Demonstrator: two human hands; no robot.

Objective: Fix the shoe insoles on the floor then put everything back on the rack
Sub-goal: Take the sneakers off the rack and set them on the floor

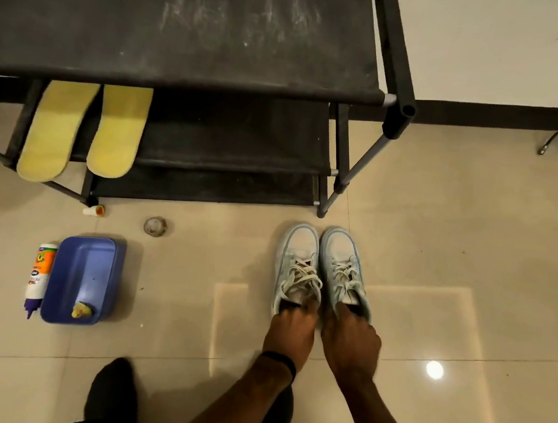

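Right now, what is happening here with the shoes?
A person holds two pale sneakers on the floor, the left hand in the left sneaker, the right hand in the right sneaker. Two yellow insoles lean on the rack. A glue bottle lies beside a blue tray.

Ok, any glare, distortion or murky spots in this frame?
Head view: a lamp reflection glares on the glossy floor tiles right of the right hand; wide-angle bending bows the shoe rack; its lower shelves lie in deep shadow.
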